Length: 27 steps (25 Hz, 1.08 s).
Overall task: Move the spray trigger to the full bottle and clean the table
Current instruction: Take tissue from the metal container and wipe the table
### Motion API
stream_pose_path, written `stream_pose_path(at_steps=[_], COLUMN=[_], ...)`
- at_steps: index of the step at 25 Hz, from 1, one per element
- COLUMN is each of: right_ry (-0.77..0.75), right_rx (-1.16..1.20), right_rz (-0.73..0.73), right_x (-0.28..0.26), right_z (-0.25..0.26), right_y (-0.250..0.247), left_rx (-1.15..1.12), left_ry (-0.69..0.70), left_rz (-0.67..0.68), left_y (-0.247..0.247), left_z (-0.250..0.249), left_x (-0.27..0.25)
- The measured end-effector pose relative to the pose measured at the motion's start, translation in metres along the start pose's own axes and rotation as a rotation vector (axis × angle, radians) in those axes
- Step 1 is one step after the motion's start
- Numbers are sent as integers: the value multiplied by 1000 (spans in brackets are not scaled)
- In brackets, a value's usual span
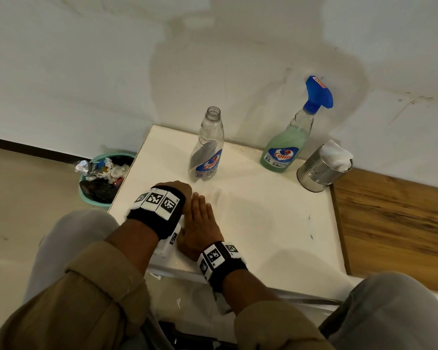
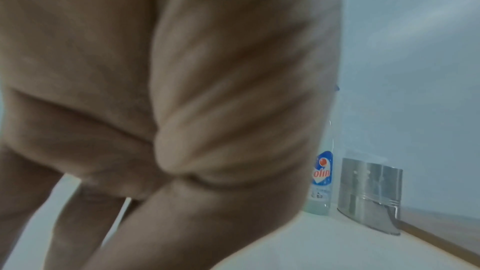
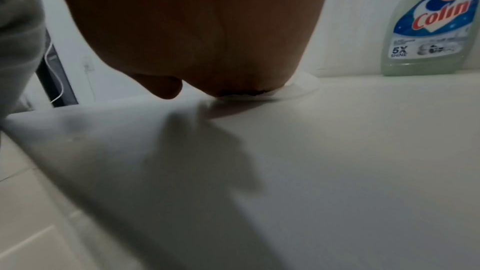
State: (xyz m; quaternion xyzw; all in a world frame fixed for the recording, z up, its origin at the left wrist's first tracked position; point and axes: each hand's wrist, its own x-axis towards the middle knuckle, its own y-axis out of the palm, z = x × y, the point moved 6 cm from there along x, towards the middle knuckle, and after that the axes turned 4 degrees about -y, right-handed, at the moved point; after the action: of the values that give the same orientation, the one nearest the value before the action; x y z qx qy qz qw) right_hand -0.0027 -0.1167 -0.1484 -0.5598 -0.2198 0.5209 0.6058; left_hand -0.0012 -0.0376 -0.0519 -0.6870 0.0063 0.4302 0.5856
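The full bottle [image 1: 287,145] of green liquid stands at the table's [image 1: 276,223] back right, and the blue spray trigger [image 1: 317,93] is on its neck. The empty clear bottle [image 1: 208,145] stands uncapped at the back middle. My right hand [image 1: 200,218] lies flat on the table near the front left, fingers straight. My left hand [image 1: 175,190] is right beside it, closer to the empty bottle. Its fingers are hidden in the head view. In the left wrist view its palm [image 2: 182,110] fills the frame and the fingers point down at the table, holding nothing. A faint wet smear [image 1: 214,195] lies past the right fingertips.
A steel canister [image 1: 321,170] with white cloth [image 1: 338,154] in it stands at the back right corner. A teal bin [image 1: 104,178] full of rubbish sits on the floor left of the table. A wooden surface [image 1: 395,223] adjoins the table's right edge. A wall stands just behind the bottles.
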Motion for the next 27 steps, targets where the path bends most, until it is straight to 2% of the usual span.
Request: stream_pose_path(at_steps=[4,7,9,10,11,13,15,16,18,19,20,22,25,27], right_ry=[-127,-235,-268,-266,-244,-174,-105,-68,-13,2,3,49,275,456], right_rx=[-62,-58,-31,15,70,87,116,139,82,37,29,184,518,608], right_rz=[38,128,204,192,118,-164,-311,-276,-108,-90,-106,-134,-190,-304], right_x=[-16,-41,-57,-64,-68,-65,-55,-47,-34,-29,-24,-20,-21,-30], right_z=[16,36,40,41,38,25,11,5,0,-1,-4,-19,-85,-140], right_y=[6,18,16,8,-7,-38,-51,-49,-35,-31,-28,-29,-46,-70], left_rx=[-10,-45,-67,-89,-111,-142,-176,-191,-214,-223,-230,-252,-283,-293], left_ry=[-5,-21,-31,-38,-47,-62,-70,-74,-73,-71,-67,-61,-52,-53], left_rz=[21,3,-16,-24,-41,-82,-114,-125,-142,-141,-135,-123,-121,-120], left_y=[-6,-10,-15,-17,-21,-29,-34,-36,-38,-38,-38,-38,-38,-37], left_z=[6,14,19,23,26,31,36,37,37,36,36,36,36,36], left_x=[1,0,-1,-2,-2,-2,-1,0,2,4,6,8,14,17])
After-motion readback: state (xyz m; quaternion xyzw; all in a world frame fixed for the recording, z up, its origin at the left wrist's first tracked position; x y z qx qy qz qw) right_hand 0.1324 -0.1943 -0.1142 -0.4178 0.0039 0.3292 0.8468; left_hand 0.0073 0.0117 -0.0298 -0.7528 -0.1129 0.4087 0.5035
